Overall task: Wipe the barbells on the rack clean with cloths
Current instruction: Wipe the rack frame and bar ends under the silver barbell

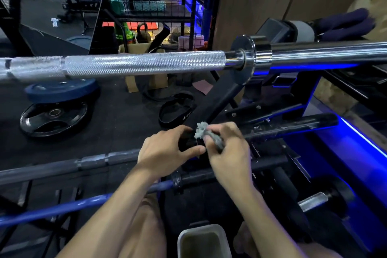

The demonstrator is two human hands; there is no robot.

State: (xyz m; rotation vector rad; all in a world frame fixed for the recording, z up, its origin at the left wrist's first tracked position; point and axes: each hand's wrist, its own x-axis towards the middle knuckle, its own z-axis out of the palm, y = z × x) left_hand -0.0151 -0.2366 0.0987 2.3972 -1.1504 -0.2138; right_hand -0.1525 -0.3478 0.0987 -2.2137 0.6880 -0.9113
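The chrome barbell [146, 64] lay across the full width of the view at the top of the rack [272, 109], its knurled shaft to the left and its smooth sleeve running off the right edge, well above both hands. Beneath it the dark barbell [83, 163] crossed at a slant from the left edge to the hands, and the blue barbell [83, 203] lay just below that, passing under the forearms. Open floor [117, 111] showed between the chrome and dark bars, with two weight plates [56, 111] stacked at the left. The left hand [167, 151] was curled around the dark barbell's black collar, thumb pointing right toward the other hand. The right hand [228, 153] gripped a crumpled grey cloth [202, 132] in bent fingers, holding it against the same collar, thumb tip touching the left thumb. At the bottom edge, between the knees, stood a pale rectangular container [182, 241]; its contents could not be made out. Behind, a wire-mesh shelf [150, 12] held a kettlebell [143, 33] and assorted gear.
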